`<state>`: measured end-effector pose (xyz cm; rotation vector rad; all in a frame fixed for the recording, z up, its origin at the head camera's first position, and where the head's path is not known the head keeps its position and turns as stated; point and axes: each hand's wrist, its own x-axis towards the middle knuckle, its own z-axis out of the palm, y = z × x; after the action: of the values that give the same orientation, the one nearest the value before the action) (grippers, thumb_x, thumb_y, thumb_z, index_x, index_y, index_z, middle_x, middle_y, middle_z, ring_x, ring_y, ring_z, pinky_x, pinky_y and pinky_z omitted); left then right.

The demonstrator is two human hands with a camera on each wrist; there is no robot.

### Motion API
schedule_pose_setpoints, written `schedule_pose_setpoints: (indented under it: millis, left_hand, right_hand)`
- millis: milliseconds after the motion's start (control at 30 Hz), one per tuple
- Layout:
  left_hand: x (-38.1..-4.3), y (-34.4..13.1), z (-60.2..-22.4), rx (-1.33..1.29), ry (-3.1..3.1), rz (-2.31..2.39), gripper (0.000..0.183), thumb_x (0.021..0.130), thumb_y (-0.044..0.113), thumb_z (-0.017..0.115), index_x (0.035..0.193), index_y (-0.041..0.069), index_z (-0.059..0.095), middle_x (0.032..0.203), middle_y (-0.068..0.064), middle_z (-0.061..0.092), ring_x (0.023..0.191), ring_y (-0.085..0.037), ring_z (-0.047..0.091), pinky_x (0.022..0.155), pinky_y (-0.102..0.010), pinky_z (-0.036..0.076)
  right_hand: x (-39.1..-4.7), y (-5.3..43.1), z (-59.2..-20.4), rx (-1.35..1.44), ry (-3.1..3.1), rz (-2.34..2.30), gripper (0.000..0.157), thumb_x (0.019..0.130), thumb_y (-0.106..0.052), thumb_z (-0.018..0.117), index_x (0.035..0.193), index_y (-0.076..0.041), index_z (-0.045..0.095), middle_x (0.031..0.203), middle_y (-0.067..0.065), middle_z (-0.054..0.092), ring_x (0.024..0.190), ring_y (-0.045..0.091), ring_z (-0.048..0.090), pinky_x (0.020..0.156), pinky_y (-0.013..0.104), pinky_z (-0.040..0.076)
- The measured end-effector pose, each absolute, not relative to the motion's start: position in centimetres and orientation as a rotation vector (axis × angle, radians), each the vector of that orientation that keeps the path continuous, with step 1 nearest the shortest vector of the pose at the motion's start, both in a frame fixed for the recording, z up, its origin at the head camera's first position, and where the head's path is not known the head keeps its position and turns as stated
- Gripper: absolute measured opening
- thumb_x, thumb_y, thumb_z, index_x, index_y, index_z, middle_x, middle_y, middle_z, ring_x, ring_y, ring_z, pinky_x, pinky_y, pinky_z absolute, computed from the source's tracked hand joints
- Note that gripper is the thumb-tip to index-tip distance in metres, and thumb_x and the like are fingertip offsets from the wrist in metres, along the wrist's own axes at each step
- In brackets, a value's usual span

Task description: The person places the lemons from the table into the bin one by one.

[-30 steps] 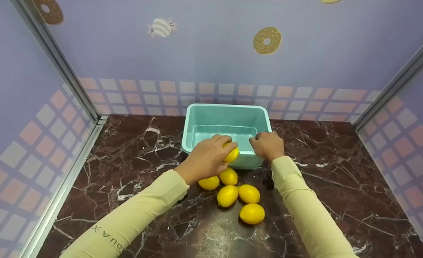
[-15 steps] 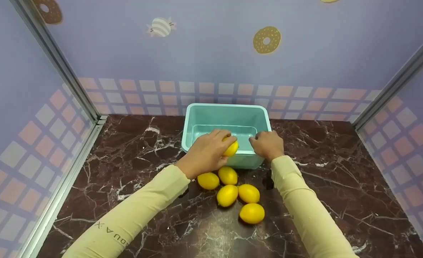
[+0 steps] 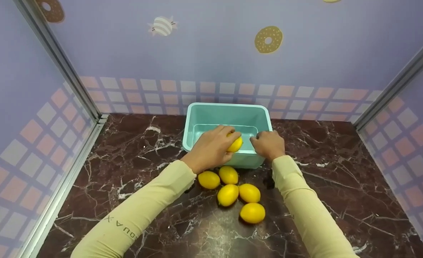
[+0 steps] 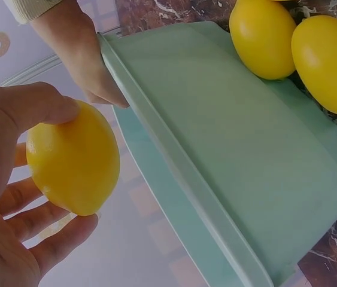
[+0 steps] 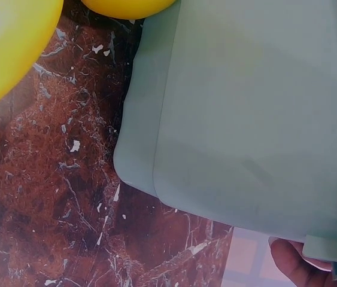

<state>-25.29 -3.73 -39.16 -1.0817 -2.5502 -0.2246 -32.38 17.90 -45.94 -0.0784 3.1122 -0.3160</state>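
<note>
Between thumb and fingers, my left hand [image 3: 213, 148] holds a yellow lemon [image 4: 75, 158] just above the front rim of a teal plastic bin [image 3: 249, 160]. The left wrist view shows the lemon outside the near wall's rim, with the thumb on one side and fingertips on the other. My right hand [image 3: 268, 145] grips the bin's rim at its front right corner; in the right wrist view a finger [image 5: 294, 263] curls beneath the rim. Several more lemons [image 3: 227, 195] lie in a loose group on the table in front of the bin.
The dark red marbled tabletop [image 3: 132, 215] reaches back to a purple wall [image 3: 211, 53] with a tile pattern, close behind the bin. Side panels with metal edge rails [image 3: 61, 68] stand at left and right.
My left hand has moved a little up and forward with the lemon, further over the bin's front rim. The right hand stays on the rim, and the lemons on the table have not moved.
</note>
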Motion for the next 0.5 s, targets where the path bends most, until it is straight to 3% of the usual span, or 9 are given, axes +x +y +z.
schedule_pose_setpoints:
  millis: [500]
  left_hand:
    - [-26.32,-3.13,-39.12,-1.063,-2.58,-0.206,0.046,0.076,0.025,0.066,0.119,0.016,0.052,0.115,-0.004,0.054,0.1,-0.02,0.053,0.076,-0.033,0.052]
  right_hand:
    - [-32.38,17.97,-45.93,-0.105,3.122,-0.301,0.05,0.089,-0.046,0.036,0.091,-0.007,0.068,0.101,0.018,0.065,0.1,0.04,0.055,0.08,0.056,0.045]
